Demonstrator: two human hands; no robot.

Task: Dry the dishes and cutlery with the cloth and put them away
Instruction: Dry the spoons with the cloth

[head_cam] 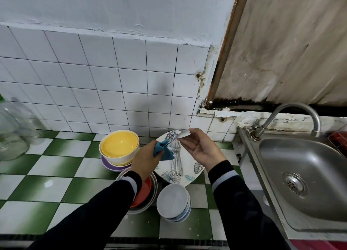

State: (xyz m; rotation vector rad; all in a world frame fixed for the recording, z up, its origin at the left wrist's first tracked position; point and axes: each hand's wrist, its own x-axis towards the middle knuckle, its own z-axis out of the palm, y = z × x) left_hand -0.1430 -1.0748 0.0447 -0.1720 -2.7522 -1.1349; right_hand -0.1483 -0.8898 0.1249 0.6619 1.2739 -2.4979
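While left hand (148, 160) grips cloth (163, 150) bunched round the spoon (183, 134) handle, right hand (202, 149) pinches the spoon's bowl end with thumb and fingertips, just above the plate (188, 170) holding forks (176, 161). Yellow bowl (119, 144) stack left of plate, white bowls (172, 201) nearer, sink (300, 174) right.

White tiled wall (105, 75); green-white checked counter (47, 167).

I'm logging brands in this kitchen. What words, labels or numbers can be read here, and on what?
None: no text is readable anywhere.
The plate bears only a leaf pattern; the yellow bowl, cloth, spoon, glass jar and sink show no print.
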